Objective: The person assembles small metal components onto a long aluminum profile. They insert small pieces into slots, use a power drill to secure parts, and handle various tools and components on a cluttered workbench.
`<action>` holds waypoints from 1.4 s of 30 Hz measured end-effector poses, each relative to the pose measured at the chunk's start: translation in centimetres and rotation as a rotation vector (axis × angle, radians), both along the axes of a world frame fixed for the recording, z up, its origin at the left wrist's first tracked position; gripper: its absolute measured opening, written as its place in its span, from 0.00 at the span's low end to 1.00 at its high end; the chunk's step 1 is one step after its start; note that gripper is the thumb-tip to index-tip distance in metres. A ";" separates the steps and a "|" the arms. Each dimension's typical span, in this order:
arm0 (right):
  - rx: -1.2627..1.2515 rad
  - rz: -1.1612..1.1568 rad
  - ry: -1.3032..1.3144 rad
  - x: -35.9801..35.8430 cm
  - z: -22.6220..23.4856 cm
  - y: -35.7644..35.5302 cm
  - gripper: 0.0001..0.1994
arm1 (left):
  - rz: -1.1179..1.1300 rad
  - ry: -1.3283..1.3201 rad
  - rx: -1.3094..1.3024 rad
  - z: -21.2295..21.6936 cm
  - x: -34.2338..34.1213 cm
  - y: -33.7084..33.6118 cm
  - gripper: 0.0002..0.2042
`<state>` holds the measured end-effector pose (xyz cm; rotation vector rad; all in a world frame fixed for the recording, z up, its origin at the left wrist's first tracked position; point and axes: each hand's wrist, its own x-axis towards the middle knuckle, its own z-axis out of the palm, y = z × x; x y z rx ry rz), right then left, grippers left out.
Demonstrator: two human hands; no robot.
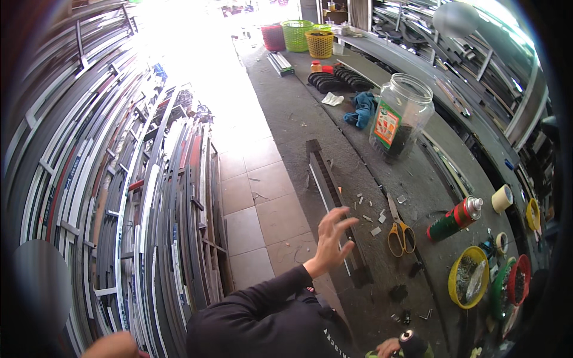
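My left hand [331,241] reaches over the bench, fingers spread and holding nothing. Just beneath and beside it lies a long dark metal profile [327,179] with a pale edge. At the bottom edge, my right hand [388,347] is closed around a green and black power drill [413,345], partly cut off by the frame. Scissors with yellow handles [401,238] rest right of the profile, near small metal pieces [375,231]. A red and green spray can [455,219] lies farther right.
A big clear jar [409,110] stands beyond the scissors, by a blue cloth [361,109]. A yellow basket of small hardware [468,277] sits at right. Long profiles [173,238] fill racks at left. A blurred bit of skin [113,346] shows at lower left, owner unclear.
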<state>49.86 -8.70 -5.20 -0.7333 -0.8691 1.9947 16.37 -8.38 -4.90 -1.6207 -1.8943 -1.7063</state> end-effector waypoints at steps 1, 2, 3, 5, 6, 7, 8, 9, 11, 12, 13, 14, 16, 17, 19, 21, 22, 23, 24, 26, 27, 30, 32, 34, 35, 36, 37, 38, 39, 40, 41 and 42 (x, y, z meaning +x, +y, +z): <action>0.006 -0.015 0.020 0.0 0.1 0.2 0.29 | 0.142 -0.152 0.089 -0.4 0.9 -0.2 0.28; 0.012 -0.031 0.045 -0.1 0.1 0.4 0.29 | 0.173 -0.298 0.137 -0.6 1.6 -0.2 0.29; 0.013 -0.044 0.067 0.0 0.0 0.4 0.30 | 0.167 -0.274 0.109 -0.7 2.0 -0.5 0.28; 0.008 -0.076 0.111 0.0 -0.3 0.3 0.30 | 0.100 -0.165 0.096 -0.5 2.3 -0.9 0.28; -0.005 -0.099 0.141 0.0 -0.5 0.1 0.31 | 0.066 0.014 0.053 -0.2 2.0 -1.1 0.25; -0.019 -0.118 0.169 0.0 -0.7 0.1 0.31 | -0.057 0.141 -0.057 0.2 1.3 -1.1 0.24; -0.021 -0.121 0.183 0.1 -0.8 0.1 0.32 | -0.186 0.296 -0.133 0.5 0.6 -1.0 0.23; -0.015 -0.113 0.197 0.1 -1.0 0.1 0.32 | -0.310 0.416 -0.173 0.9 -0.1 -0.6 0.22; 0.063 -0.008 0.157 0.6 -1.2 0.6 0.33 | -0.370 0.427 -0.207 1.3 -0.5 0.3 0.25; 0.100 0.045 0.137 0.9 -1.3 1.0 0.33 | -0.399 0.456 -0.259 1.4 -0.7 0.7 0.25; 0.109 0.094 0.219 1.2 -1.3 1.2 0.33 | -0.431 0.501 -0.318 1.3 -0.6 1.0 0.24; 0.117 0.141 0.301 1.4 -1.5 1.4 0.33 | -0.414 0.523 -0.185 1.2 -0.6 1.3 0.20; 0.108 0.175 0.381 1.8 -1.6 1.4 0.31 | -0.397 0.467 -0.112 0.8 -0.4 1.7 0.19; 0.108 0.172 0.361 2.0 -1.6 1.3 0.30 | -0.378 0.443 -0.051 0.6 -0.4 1.7 0.19; 0.099 0.169 0.327 2.3 -1.6 0.7 0.29 | -0.372 0.430 -0.030 0.3 -0.3 1.9 0.20; 0.092 0.126 0.323 2.6 -1.4 0.0 0.29 | -0.378 0.473 -0.071 0.3 -0.4 1.8 0.20; 0.108 0.130 0.340 2.7 -1.3 -0.3 0.29 | -0.401 0.507 -0.116 0.6 -0.6 1.8 0.21; 0.124 0.133 0.357 2.9 -1.2 -0.7 0.29 | -0.433 0.540 -0.134 1.1 -0.8 1.8 0.21; 0.140 0.161 0.403 3.1 -1.2 -0.9 0.29 | -0.469 0.579 -0.176 1.7 -1.1 1.8 0.21; 0.174 0.153 0.385 3.8 -1.3 -1.6 0.29 | -0.572 0.631 -0.259 3.4 -1.8 2.0 0.24; 0.193 0.149 0.376 4.2 -1.4 -2.1 0.29 | -0.660 0.662 -0.387 4.4 -2.2 2.3 0.26; 0.220 0.102 0.369 5.4 -2.3 -3.9 0.29 | -0.871 0.748 -0.493 6.9 -2.9 3.5 0.32; 0.216 0.115 0.335 5.9 -2.8 -5.5 0.30 | -0.963 0.793 -0.509 8.0 -3.1 4.5 0.33; 0.120 -0.005 0.363 5.7 -2.9 -7.4 0.30 | -1.072 0.836 -0.527 8.5 -3.1 5.4 0.34; 0.063 -0.081 0.368 5.4 -2.6 -9.0 0.30 | -1.141 0.819 -0.651 8.5 -3.1 5.8 0.33; 0.092 0.011 0.285 5.7 -2.1 -9.6 0.31 | -1.152 0.818 -0.712 8.5 -2.9 6.1 0.32; -0.049 -0.126 0.299 4.6 -1.6 -11.6 0.31 | -1.168 0.815 -0.786 8.4 -2.7 6.3 0.32; -0.117 -0.142 0.227 4.3 -0.8 -12.6 0.32 | -1.171 0.848 -0.807 8.3 -2.5 6.6 0.31; -0.189 -0.139 0.160 3.8 -0.3 -13.2 0.32 | -1.174 0.892 -0.834 8.3 -2.4 6.9 0.30; -0.259 -0.145 0.132 3.5 0.4 -13.9 0.33 | -1.200 0.868 -0.837 8.3 -2.2 7.0 0.30; -0.361 -0.135 0.079 3.1 1.0 -14.4 0.33 | -1.199 0.866 -0.879 8.3 -2.1 7.2 0.30; -0.412 -0.137 0.133 2.3 1.2 -14.8 0.33 | -1.213 0.838 -0.854 8.4 -1.8 7.3 0.30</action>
